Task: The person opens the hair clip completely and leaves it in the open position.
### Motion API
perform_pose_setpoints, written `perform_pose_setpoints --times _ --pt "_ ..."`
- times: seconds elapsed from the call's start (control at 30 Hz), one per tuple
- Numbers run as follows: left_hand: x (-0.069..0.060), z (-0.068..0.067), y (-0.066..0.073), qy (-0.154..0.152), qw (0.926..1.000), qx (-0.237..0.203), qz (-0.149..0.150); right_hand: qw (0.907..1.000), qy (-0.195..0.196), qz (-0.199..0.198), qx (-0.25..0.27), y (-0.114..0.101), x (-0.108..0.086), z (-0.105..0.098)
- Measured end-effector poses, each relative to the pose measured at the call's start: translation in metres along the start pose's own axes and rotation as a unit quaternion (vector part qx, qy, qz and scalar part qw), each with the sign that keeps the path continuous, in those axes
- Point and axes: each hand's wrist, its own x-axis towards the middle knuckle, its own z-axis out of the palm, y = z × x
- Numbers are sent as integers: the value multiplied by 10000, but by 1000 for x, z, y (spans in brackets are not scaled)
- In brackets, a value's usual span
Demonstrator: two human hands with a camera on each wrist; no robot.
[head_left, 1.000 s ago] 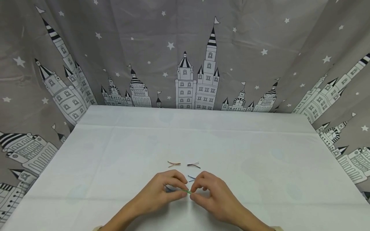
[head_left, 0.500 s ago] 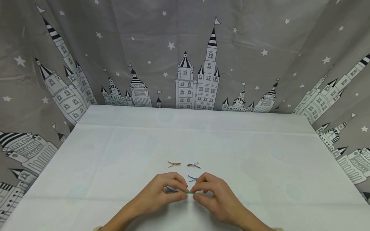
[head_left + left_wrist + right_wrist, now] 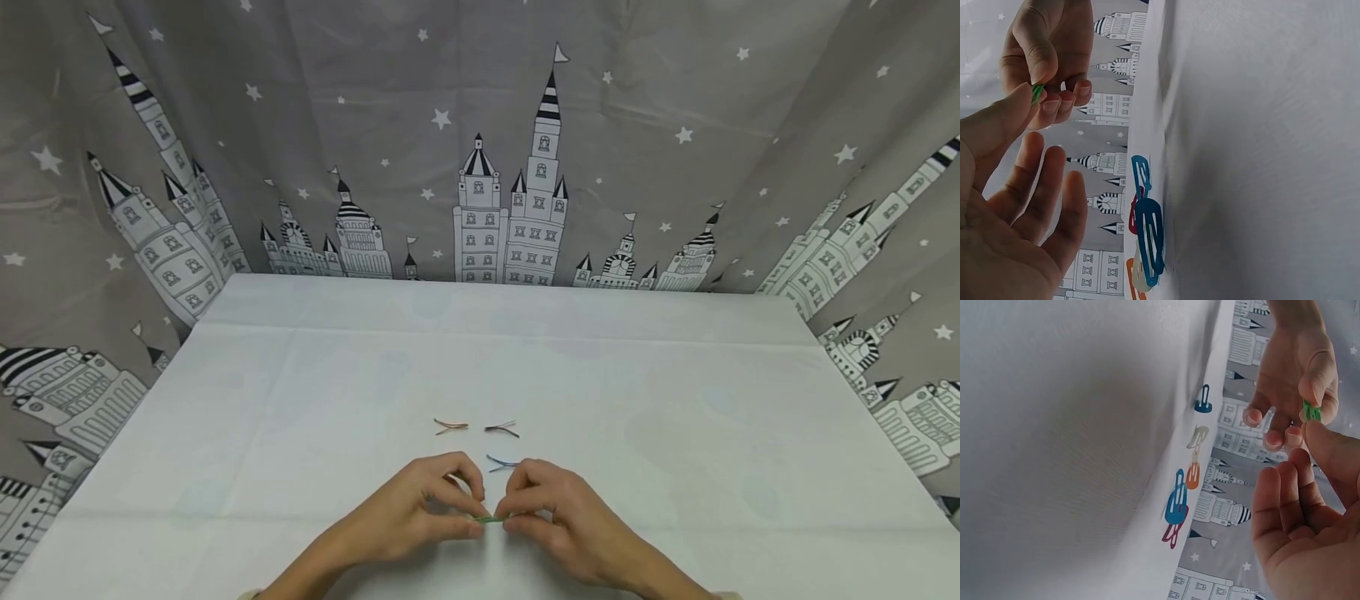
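A green snap hair clip [image 3: 490, 519] is pinched between my two hands, off the table. My left hand [image 3: 416, 512] holds its left end with thumb and index finger. Its other fingers spread loosely in the left wrist view. On the right end, the thumb and forefinger of my right hand [image 3: 562, 517] pinch the clip. Fingertips cover much of the green clip, so I cannot tell whether it is snapped. Beyond my right hand lies a blue snap clip [image 3: 501, 464], partly covered by the fingers in the head view. Another dark blue clip [image 3: 1150, 240] lies nearest my left hand.
On the white-covered table [image 3: 675, 417], an orange clip [image 3: 452, 427] and a dark red clip [image 3: 1134, 215] lie farther back. Some clips sit in overlapping pairs, with a cream one [image 3: 1198, 436] by the orange. A grey castle-print curtain [image 3: 637, 125] stands behind the table.
Both hands have moved slightly toward me with the green clip between them. The clip tilted at first and now lies nearly level. The left hand now covers the clip behind it.
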Motion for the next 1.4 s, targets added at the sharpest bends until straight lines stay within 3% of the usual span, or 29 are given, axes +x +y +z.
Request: perform_pose_setpoints --times 0.2,0.47,0.7,0.9,1.13,1.4 --pt "0 -1 0 -161 9995 -265 -98 9996 -73 -255 28 2 -1 0" --pt "0 -3 2 -38 9991 143 -404 9993 80 123 343 1 -2 4" --pt "0 -4 4 67 9976 350 -590 9990 68 186 396 -1 -3 4" --pt "-1 -4 2 272 9971 435 -567 9984 164 314 440 -1 -2 4" --pt "1 -5 -1 492 9970 573 -197 9940 505 758 599 0 0 6" --pt "1 -5 -2 510 9965 619 -256 9902 505 1185 531 -2 1 5"
